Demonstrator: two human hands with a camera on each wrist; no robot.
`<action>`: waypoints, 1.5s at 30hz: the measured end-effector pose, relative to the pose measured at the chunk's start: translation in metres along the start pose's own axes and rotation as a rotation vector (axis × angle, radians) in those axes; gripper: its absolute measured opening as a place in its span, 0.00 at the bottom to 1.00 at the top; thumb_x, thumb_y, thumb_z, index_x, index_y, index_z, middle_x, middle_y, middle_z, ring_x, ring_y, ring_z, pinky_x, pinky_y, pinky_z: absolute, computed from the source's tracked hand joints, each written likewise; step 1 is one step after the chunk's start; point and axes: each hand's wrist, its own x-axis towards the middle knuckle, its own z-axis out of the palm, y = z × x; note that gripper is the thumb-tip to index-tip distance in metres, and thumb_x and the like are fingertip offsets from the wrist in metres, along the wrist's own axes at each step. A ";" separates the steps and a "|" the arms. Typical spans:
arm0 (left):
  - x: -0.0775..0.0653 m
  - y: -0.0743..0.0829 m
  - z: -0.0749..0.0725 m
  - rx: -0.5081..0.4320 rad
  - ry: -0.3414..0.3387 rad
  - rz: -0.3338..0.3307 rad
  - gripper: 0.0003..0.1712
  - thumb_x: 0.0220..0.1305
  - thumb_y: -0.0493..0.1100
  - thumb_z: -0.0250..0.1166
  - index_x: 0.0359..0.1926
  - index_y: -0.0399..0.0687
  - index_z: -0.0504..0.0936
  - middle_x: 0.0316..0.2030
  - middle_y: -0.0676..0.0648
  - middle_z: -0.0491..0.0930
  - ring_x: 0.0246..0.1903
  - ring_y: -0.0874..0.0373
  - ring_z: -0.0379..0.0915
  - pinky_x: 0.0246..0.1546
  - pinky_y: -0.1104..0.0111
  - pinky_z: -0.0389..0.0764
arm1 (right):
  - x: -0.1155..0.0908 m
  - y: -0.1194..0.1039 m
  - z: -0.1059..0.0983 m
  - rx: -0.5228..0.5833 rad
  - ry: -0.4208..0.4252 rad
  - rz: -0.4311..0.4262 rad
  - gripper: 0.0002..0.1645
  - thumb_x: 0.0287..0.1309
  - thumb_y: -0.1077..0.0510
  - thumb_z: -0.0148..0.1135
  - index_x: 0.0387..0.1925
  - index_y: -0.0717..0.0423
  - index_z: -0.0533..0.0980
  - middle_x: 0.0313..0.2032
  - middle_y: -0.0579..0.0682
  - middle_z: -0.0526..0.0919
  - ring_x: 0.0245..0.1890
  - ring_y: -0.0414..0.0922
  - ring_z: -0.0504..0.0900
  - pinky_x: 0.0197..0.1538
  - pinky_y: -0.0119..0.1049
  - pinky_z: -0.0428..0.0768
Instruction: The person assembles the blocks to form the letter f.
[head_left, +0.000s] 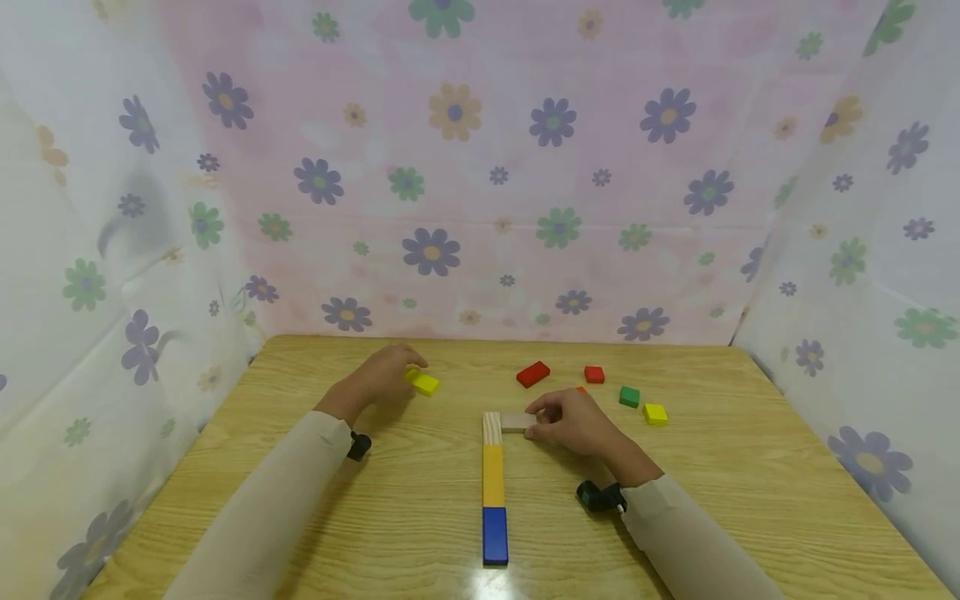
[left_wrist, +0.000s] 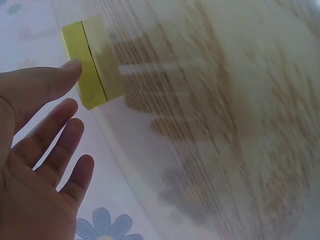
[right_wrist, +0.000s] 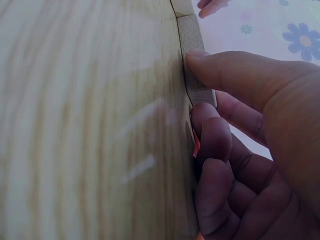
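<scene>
In the head view, a pale block point(head_left: 514, 423) is pinched by the right hand point(head_left: 576, 425), its end set against the far block of a straight row point(head_left: 492, 475) on the table point(head_left: 390, 533). A yellow block point(head_left: 427, 384) is reached by the left hand point(head_left: 381, 377), whose visible fingers are held apart. Red blocks point(head_left: 533, 374) and a green block point(head_left: 629, 397) are scattered beyond the right hand.

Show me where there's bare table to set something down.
Free: the table between the left sleeve and the blue block; also right of the right sleeve. Crowded: around the right hand, with red blocks and a green block nearby.
</scene>
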 end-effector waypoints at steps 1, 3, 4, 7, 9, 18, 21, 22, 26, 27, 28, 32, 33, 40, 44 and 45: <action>-0.001 -0.001 0.000 0.007 -0.002 0.001 0.28 0.62 0.32 0.70 0.64 0.42 0.81 0.66 0.40 0.76 0.67 0.39 0.69 0.69 0.47 0.71 | 0.000 0.000 0.001 0.001 -0.001 -0.001 0.16 0.57 0.47 0.78 0.46 0.44 0.87 0.32 0.41 0.84 0.32 0.42 0.79 0.36 0.36 0.79; -0.001 -0.003 0.001 0.019 -0.003 0.010 0.27 0.63 0.31 0.70 0.64 0.41 0.81 0.65 0.40 0.77 0.67 0.39 0.70 0.68 0.47 0.71 | 0.000 0.000 0.001 0.000 -0.002 -0.004 0.16 0.57 0.47 0.78 0.46 0.44 0.87 0.32 0.41 0.84 0.32 0.42 0.79 0.36 0.35 0.79; -0.001 -0.004 0.001 0.026 -0.004 0.019 0.27 0.63 0.31 0.69 0.64 0.41 0.81 0.65 0.40 0.77 0.66 0.39 0.70 0.68 0.47 0.72 | 0.000 0.000 0.001 0.000 -0.002 -0.006 0.16 0.57 0.47 0.78 0.46 0.44 0.87 0.32 0.41 0.84 0.32 0.42 0.79 0.36 0.36 0.79; 0.000 -0.007 0.003 0.031 -0.007 0.036 0.28 0.63 0.31 0.71 0.64 0.40 0.80 0.64 0.40 0.78 0.65 0.40 0.72 0.68 0.48 0.72 | -0.001 0.000 0.001 -0.005 0.000 -0.004 0.16 0.57 0.47 0.78 0.46 0.45 0.87 0.32 0.41 0.84 0.32 0.42 0.79 0.36 0.36 0.79; 0.003 -0.008 0.005 0.029 -0.010 0.039 0.28 0.63 0.31 0.71 0.65 0.40 0.80 0.63 0.40 0.78 0.64 0.41 0.73 0.67 0.49 0.73 | -0.001 0.001 0.000 -0.006 -0.003 0.000 0.16 0.57 0.47 0.78 0.47 0.45 0.87 0.32 0.41 0.84 0.32 0.42 0.79 0.36 0.36 0.79; 0.007 -0.008 0.008 0.005 -0.001 0.013 0.26 0.65 0.31 0.70 0.64 0.43 0.82 0.63 0.41 0.78 0.63 0.43 0.74 0.66 0.51 0.75 | 0.002 0.001 -0.001 -0.014 0.004 -0.003 0.16 0.58 0.47 0.77 0.47 0.44 0.87 0.32 0.40 0.84 0.32 0.42 0.79 0.37 0.36 0.79; 0.007 -0.006 0.008 0.010 -0.001 0.009 0.26 0.64 0.31 0.70 0.63 0.43 0.82 0.63 0.41 0.78 0.63 0.42 0.73 0.66 0.50 0.75 | 0.002 0.002 0.000 -0.023 0.004 -0.004 0.16 0.57 0.47 0.78 0.47 0.43 0.87 0.32 0.40 0.84 0.31 0.42 0.79 0.36 0.35 0.78; 0.007 -0.006 0.008 0.011 -0.003 0.004 0.26 0.64 0.31 0.70 0.63 0.44 0.82 0.63 0.41 0.78 0.63 0.42 0.73 0.66 0.50 0.74 | 0.001 0.002 0.000 -0.025 0.004 -0.004 0.16 0.57 0.47 0.78 0.47 0.43 0.87 0.31 0.40 0.84 0.31 0.42 0.78 0.36 0.34 0.78; 0.008 -0.006 0.010 0.030 -0.014 0.000 0.26 0.65 0.32 0.70 0.64 0.45 0.82 0.63 0.41 0.79 0.63 0.43 0.73 0.67 0.50 0.74 | 0.000 0.002 0.000 -0.028 0.003 -0.003 0.16 0.57 0.47 0.78 0.47 0.45 0.87 0.31 0.40 0.84 0.31 0.42 0.78 0.34 0.34 0.78; 0.008 -0.006 0.010 0.034 -0.014 -0.001 0.26 0.65 0.32 0.70 0.64 0.45 0.82 0.63 0.42 0.79 0.63 0.43 0.73 0.66 0.50 0.74 | 0.000 0.002 0.000 -0.026 0.004 -0.001 0.16 0.57 0.47 0.78 0.47 0.44 0.87 0.31 0.40 0.84 0.31 0.42 0.78 0.34 0.34 0.78; 0.009 -0.006 0.010 0.035 -0.013 -0.003 0.25 0.65 0.32 0.70 0.63 0.45 0.82 0.63 0.42 0.79 0.63 0.43 0.73 0.66 0.50 0.74 | 0.000 0.001 0.000 -0.027 0.005 -0.001 0.16 0.57 0.47 0.78 0.47 0.44 0.87 0.31 0.40 0.84 0.31 0.42 0.77 0.35 0.34 0.78; 0.010 -0.006 0.011 0.041 -0.008 0.001 0.23 0.65 0.32 0.70 0.61 0.44 0.84 0.61 0.42 0.80 0.62 0.43 0.74 0.65 0.51 0.75 | 0.000 0.000 0.000 -0.023 0.008 0.002 0.16 0.57 0.47 0.78 0.46 0.43 0.87 0.32 0.41 0.84 0.32 0.42 0.78 0.36 0.35 0.78; 0.011 -0.006 0.011 0.040 -0.007 0.001 0.22 0.65 0.32 0.71 0.60 0.44 0.84 0.61 0.42 0.80 0.62 0.43 0.75 0.65 0.51 0.76 | 0.000 0.000 0.000 -0.023 0.008 0.000 0.16 0.57 0.47 0.78 0.46 0.44 0.87 0.32 0.41 0.84 0.32 0.42 0.78 0.36 0.35 0.78; 0.010 -0.006 0.012 0.038 -0.009 -0.002 0.21 0.65 0.33 0.71 0.59 0.43 0.85 0.59 0.42 0.81 0.60 0.44 0.76 0.64 0.52 0.77 | -0.001 -0.001 -0.001 -0.013 0.008 0.010 0.16 0.57 0.48 0.78 0.46 0.44 0.87 0.32 0.41 0.84 0.31 0.42 0.77 0.35 0.34 0.78; 0.010 -0.007 0.012 0.032 -0.005 -0.004 0.20 0.65 0.33 0.71 0.59 0.43 0.85 0.57 0.42 0.83 0.58 0.45 0.77 0.62 0.53 0.78 | -0.001 -0.002 -0.001 -0.015 0.012 0.014 0.16 0.57 0.48 0.78 0.46 0.44 0.87 0.32 0.41 0.84 0.31 0.42 0.77 0.35 0.34 0.78; 0.010 -0.007 0.012 0.032 -0.002 -0.004 0.20 0.65 0.33 0.71 0.58 0.43 0.85 0.57 0.43 0.83 0.57 0.45 0.78 0.62 0.53 0.78 | -0.001 -0.002 -0.001 -0.014 0.011 0.015 0.16 0.57 0.48 0.78 0.46 0.45 0.87 0.32 0.42 0.84 0.31 0.42 0.78 0.35 0.34 0.78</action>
